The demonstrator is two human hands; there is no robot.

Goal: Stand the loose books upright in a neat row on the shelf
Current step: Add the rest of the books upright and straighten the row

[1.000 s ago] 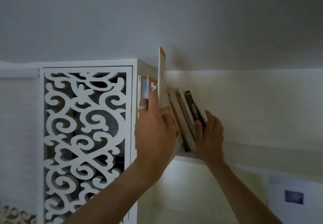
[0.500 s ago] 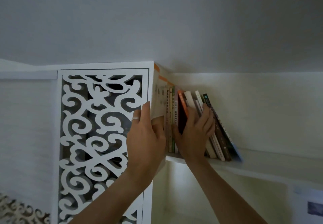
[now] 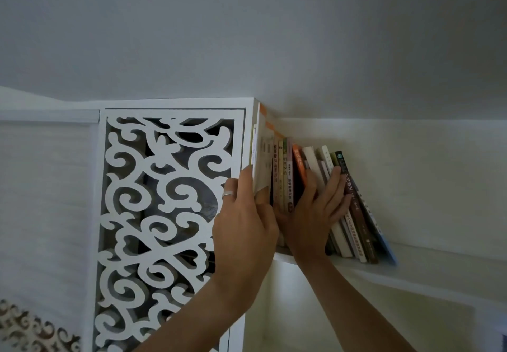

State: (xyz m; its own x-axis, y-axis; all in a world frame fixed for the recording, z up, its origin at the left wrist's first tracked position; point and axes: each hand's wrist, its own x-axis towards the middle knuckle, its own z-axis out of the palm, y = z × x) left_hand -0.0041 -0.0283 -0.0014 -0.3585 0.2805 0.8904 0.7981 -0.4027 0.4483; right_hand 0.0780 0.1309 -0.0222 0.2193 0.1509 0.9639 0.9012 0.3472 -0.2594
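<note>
Overhead, left hand (image 3: 244, 231) pinching tall white book (image 3: 262, 157) spine-vertical, right hand (image 3: 315, 214) splayed wide against books (image 3: 351, 209) leaning top-left beside it.

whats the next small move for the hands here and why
Probably the right hand should push the leaning books leftward until they stand straight against the upright books. The right-side books tilt with their tops to the left, while the left hand holds the tall white book against the cabinet side, bracing the row.
</note>
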